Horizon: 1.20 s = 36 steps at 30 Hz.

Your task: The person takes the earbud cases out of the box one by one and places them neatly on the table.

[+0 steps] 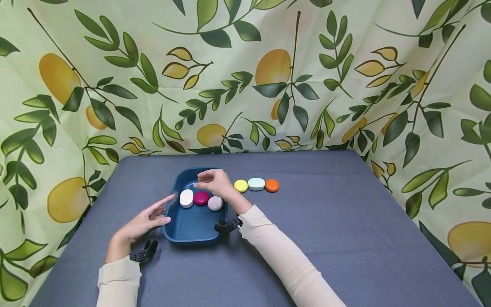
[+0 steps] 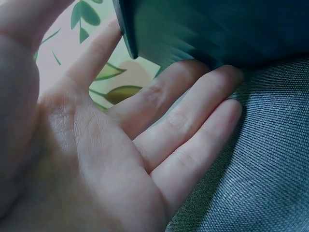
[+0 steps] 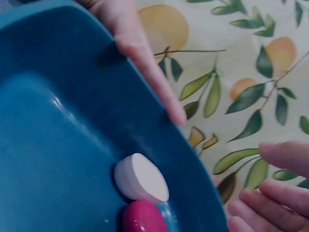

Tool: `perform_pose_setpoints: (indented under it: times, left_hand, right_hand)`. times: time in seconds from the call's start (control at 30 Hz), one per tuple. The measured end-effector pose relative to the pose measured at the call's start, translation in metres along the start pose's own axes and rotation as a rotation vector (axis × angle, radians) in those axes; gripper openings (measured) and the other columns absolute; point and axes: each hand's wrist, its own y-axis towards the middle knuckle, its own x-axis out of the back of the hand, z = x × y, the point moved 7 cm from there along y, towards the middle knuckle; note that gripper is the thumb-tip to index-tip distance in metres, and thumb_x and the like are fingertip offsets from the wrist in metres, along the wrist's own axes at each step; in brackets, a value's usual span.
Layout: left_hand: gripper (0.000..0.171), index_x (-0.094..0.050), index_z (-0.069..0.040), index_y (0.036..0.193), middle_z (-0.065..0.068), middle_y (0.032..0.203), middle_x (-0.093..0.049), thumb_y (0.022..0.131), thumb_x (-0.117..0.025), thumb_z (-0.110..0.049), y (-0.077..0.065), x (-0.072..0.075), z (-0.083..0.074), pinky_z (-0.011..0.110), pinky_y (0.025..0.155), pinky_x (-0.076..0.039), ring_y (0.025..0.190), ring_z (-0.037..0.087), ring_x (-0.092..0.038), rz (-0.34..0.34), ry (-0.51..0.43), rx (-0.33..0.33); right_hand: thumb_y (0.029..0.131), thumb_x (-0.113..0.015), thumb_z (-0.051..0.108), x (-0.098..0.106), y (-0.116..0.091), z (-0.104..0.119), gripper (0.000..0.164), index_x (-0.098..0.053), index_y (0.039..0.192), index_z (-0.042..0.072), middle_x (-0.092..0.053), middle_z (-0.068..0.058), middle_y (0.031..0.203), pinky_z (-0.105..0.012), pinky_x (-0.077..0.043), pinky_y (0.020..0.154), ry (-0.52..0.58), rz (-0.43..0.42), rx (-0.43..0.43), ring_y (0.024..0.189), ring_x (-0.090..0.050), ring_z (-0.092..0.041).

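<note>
A blue rectangular tray [image 1: 193,228] with raised walls lies on the grey cloth. Inside it, a white oval bar [image 1: 186,198], a magenta round bar [image 1: 201,198] and a pale lavender round bar [image 1: 215,204] form a row; all look like soap. My left hand [image 1: 142,221] is at the tray's left side, its extended fingertips against the outer wall and rim. Above the far part of the tray hovers my right hand [image 1: 216,183], fingers loosely bent. Thumb and fingers [image 3: 273,208] stand apart with nothing between them in the right wrist view.
Right of the tray, a yellow round bar [image 1: 241,186], a pale mint oval bar [image 1: 256,184] and an orange round bar [image 1: 272,185] line up on the grey-covered table [image 1: 326,238]. A leaf-and-fruit patterned curtain [image 1: 238,55] hangs behind and along both sides.
</note>
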Motion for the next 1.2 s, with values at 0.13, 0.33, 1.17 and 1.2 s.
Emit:
perform_pose_setpoints:
  times: [0.13, 0.33, 1.17, 1.2]
  left_hand:
    - [0.071, -0.018, -0.016, 0.155, 0.024, 0.162, -0.006, 0.095, -0.056, -0.019, 0.000, 0.000, 0.000, 0.075, 0.107, -0.023, 0.143, 0.058, -0.010, 0.002, -0.005, 0.002]
    - [0.071, -0.018, -0.016, 0.155, 0.024, 0.162, -0.007, 0.095, -0.056, -0.020, 0.000, 0.001, -0.001, 0.077, 0.106, -0.021, 0.143, 0.059, -0.010, -0.006, 0.006, -0.003]
    - [0.069, -0.018, -0.018, 0.155, 0.025, 0.162, -0.005, 0.096, -0.055, -0.018, -0.001, 0.001, -0.001, 0.076, 0.107, -0.021, 0.143, 0.057, -0.010, 0.004, 0.001, -0.017]
    - [0.069, -0.018, -0.018, 0.155, 0.025, 0.162, -0.004, 0.096, -0.055, -0.018, -0.001, 0.001, 0.000, 0.076, 0.107, -0.021, 0.143, 0.057, -0.010, 0.004, 0.003, -0.013]
  right_hand:
    - [0.083, -0.075, 0.018, -0.011, 0.009, 0.002, 0.041, -0.066, 0.118, -0.001, -0.072, -0.015, 0.115, -0.027, -0.057, 0.088, -0.001, 0.012, 0.007, 0.104, -0.070, -0.025]
    - [0.083, -0.075, 0.020, -0.023, 0.018, 0.001, 0.040, -0.067, 0.118, 0.001, -0.072, -0.014, 0.115, -0.027, -0.056, 0.090, -0.073, 0.027, 0.007, 0.105, -0.070, -0.024]
    - [0.076, -0.080, 0.006, -0.070, 0.031, -0.022, 0.062, -0.058, 0.134, 0.012, -0.056, -0.005, 0.142, -0.030, -0.045, 0.107, -0.338, 0.271, -0.066, 0.123, -0.055, -0.019]
    - [0.076, -0.079, 0.005, -0.071, 0.031, -0.021, 0.061, -0.058, 0.134, 0.011, -0.056, -0.005, 0.142, -0.029, -0.045, 0.107, -0.349, 0.281, -0.057, 0.122, -0.055, -0.019]
